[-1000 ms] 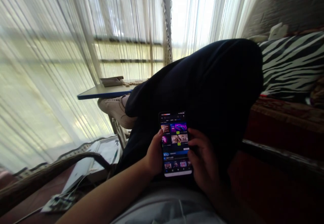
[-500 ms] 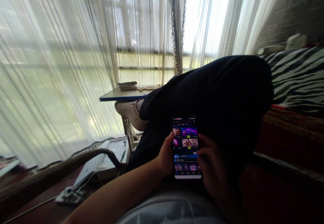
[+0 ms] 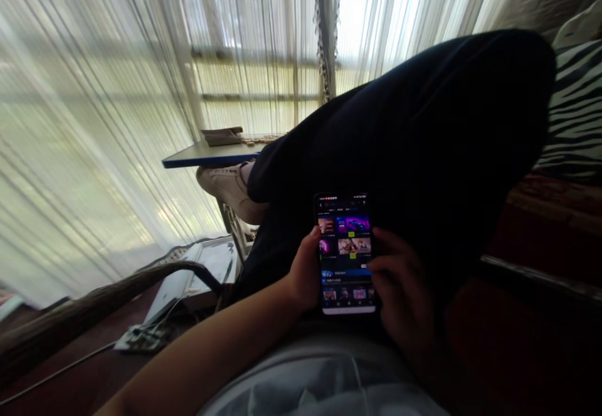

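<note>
A lit smartphone [image 3: 345, 253] with colourful thumbnails on its screen stands upright over my lap. My left hand [image 3: 303, 275] grips its left edge, thumb resting at the screen's side. My right hand [image 3: 399, 290] wraps round its right edge, fingers curled at the side of the screen. Behind the phone rises my bent leg in dark trousers [image 3: 414, 133], and a foot in a white shoe [image 3: 228, 190] rests by a small blue-edged table [image 3: 197, 154].
Sheer curtains [image 3: 141, 90] cover the windows ahead. A curved wooden armrest [image 3: 117, 293] runs at the lower left, with papers [image 3: 207, 268] and a cable [image 3: 56, 375] beyond it. A zebra-striped cushion [image 3: 576, 115] lies at the right on a dark red seat [image 3: 545, 215].
The view has shifted, with the knee now higher and larger in frame. Both hands keep the same hold on the phone; the screen looks the same.
</note>
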Tool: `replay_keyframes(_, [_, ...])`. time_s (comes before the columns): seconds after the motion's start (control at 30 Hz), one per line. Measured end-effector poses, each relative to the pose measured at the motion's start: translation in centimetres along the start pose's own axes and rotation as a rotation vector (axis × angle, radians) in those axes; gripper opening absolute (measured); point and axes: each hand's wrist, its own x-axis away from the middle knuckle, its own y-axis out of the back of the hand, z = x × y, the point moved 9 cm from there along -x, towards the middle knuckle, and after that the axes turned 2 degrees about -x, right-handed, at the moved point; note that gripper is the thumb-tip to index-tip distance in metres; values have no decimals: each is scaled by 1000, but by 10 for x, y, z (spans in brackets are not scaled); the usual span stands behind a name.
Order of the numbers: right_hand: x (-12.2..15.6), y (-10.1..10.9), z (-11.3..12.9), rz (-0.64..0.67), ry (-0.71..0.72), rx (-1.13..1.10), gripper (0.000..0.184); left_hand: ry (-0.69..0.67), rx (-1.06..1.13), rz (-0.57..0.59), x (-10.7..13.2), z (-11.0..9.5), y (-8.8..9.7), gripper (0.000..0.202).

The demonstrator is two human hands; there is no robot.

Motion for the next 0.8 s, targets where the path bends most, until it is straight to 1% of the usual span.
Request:
replay_keyframes(0.2, [-3,-2,5,1,24,-4,13,-7,-5,-50,1,-1,3,44])
replay_keyframes(0.3, [-3,-5,7,35,47,-3,15,-29,-20,-44,0,-4,1,42])
replay_keyframes(0.4, [-2,-7,8,76,63,7,14,-31,-46,-33,-2,-5,-2,44])
replay_keyframes(0.57, [-1,-5,6,72,16,-18,15,-33,-85,-42,-1,-8,-6,48])
replay_keyframes(0.8, [-3,-6,9,82,20,-55,18,-9,-94,-51,0,-9,-7,53])
